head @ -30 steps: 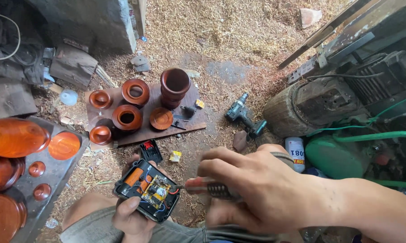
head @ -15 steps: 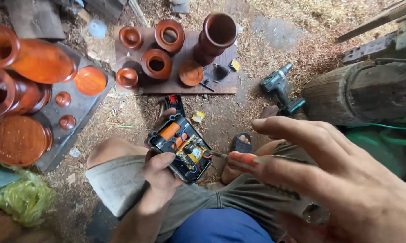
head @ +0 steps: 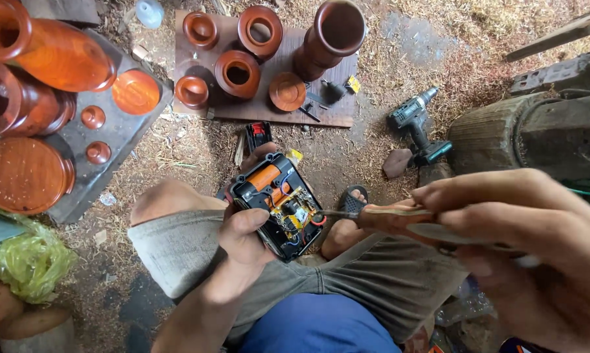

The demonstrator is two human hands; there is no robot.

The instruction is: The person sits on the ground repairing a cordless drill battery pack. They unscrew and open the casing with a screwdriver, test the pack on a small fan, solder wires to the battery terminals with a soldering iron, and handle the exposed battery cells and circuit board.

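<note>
The right hand [head: 530,255] fills the near right of the view, closed around the wooden handle of a slim screwdriver [head: 373,214] whose metal tip reaches left into the wiring of an opened black plastic battery pack with orange cells and yellow and red wires [head: 277,204]. Half a second ago those fingers were spread loose around the tool; now they have closed and the tip has come to the circuit corner of the pack, so the probing inside it looks under way. The left hand [head: 243,238] grips the pack from below with the thumb over its near edge, bracing it on the grey-trousered left knee [head: 171,225]; the pack has stayed put there. Beyond the left hand, on the sawdust floor [head: 177,147], a dark wooden board [head: 275,108] carries turned reddish-brown wooden vases and cups [head: 327,36]. Further left, glossy orange-brown wooden lids and pots [head: 24,173] sit on a grey tray [head: 122,131]. Beyond the right hand lies a teal and black cordless drill [head: 416,124]. A small black and red battery cover [head: 258,136] lies just past the pack.
</note>
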